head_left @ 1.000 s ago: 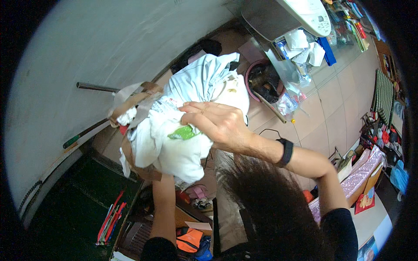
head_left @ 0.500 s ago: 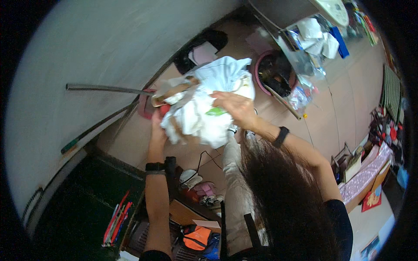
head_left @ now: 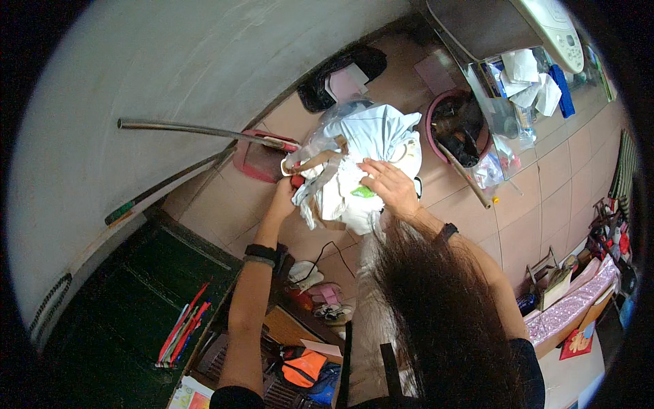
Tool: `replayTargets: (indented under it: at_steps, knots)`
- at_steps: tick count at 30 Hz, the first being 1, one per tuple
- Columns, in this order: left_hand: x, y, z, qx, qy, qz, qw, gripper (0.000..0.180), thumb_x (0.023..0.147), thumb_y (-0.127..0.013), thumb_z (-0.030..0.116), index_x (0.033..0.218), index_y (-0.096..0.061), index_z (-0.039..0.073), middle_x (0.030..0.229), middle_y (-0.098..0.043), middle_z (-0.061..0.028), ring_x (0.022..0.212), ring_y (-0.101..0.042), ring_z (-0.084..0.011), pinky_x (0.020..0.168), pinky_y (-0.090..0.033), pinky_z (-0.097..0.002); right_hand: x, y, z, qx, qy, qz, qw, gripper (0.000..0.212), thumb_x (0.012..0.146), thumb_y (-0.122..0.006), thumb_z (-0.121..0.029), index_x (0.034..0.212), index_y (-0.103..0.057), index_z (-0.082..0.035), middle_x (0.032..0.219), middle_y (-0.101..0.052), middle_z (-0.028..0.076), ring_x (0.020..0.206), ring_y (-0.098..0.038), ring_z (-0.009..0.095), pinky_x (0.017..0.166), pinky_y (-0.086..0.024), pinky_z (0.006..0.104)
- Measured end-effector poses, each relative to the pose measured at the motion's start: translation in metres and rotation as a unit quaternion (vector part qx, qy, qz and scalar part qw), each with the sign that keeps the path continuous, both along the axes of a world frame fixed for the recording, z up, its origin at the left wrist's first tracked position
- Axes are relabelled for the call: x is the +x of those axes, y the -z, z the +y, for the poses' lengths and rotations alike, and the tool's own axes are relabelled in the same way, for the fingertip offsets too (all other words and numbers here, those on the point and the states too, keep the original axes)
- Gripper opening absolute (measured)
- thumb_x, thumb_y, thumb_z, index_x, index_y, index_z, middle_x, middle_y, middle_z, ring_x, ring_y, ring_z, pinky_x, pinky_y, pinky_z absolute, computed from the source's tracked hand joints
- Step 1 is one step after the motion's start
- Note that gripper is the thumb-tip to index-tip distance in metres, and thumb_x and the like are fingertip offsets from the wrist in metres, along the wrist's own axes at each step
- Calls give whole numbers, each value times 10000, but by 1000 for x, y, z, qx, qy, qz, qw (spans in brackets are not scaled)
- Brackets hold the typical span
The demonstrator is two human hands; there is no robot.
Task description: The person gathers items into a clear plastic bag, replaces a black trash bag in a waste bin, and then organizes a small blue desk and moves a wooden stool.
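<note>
A bulging white plastic bag (head_left: 371, 126) of crumpled white paper and brown scraps is held up in front of me, above the tiled floor. At its left edge my left hand (head_left: 285, 199) is closed on the bag beside a small red thing; its fingertips are mostly hidden. My right hand (head_left: 392, 187) lies on top of the crumpled paper (head_left: 332, 183), fingers stretched out and pressed down, next to a bright green wrapper (head_left: 363, 192). Brown strips (head_left: 317, 162) stick out on the left side.
A metal pole (head_left: 197, 131) and a pink-framed dustpan (head_left: 252, 163) are by the wall. Behind the bag lies a black bag (head_left: 313, 92). A pink-rimmed bin (head_left: 432, 133) with dark contents stands right, a stick (head_left: 470, 180) leaning beside it. Shoes (head_left: 306, 276) are near my legs.
The view has shifted, so the surroundings sit further right in the picture. The bundle looks slightly more compact under my right hand. Both hands stay on it.
</note>
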State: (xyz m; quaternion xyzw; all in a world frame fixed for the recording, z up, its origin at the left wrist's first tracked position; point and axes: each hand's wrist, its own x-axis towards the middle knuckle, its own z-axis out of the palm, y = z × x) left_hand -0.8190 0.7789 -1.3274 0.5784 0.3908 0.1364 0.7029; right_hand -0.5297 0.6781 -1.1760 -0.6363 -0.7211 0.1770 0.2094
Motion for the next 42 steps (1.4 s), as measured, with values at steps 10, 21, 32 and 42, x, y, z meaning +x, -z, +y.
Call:
replayTargets:
  at_steps: [10,21,32,42]
  knots:
    - [68,-31,120,-157,67,6,985,267,929,-478,77,1143,-633,40,1028,-670,-45,829,-592,-83,716,-472,-231,21,11,-26,-92,-38,29,995,354,774,-587,-117,1123,-539,-86,1353,-499,97,1256,-477,268,1044,-393,404]
    - [239,56,152,240,531,26,812,637,705,-633,-7,1303,-490,159,1184,-515,-163,1103,-523,-365,947,-440,-394,10,50,-43,-128,-12,63,990,386,832,-558,-160,1198,-495,-56,1430,-406,132,1329,-380,282,1080,-337,409]
    - [305,89,106,498,648,231,528,480,766,-647,71,1180,-420,156,1163,-509,-122,946,-637,-279,729,-543,-352,38,31,-48,-68,-58,90,992,349,861,-525,-179,1202,-457,-145,1458,-381,68,1345,-364,211,1100,-327,342]
    - [405,84,63,562,657,15,502,347,812,-541,123,1144,-453,178,1052,-520,-90,832,-646,-282,594,-558,-352,32,34,-59,24,62,99,993,318,808,-598,-158,1106,-495,-193,1360,-510,55,1249,-493,194,1068,-377,305]
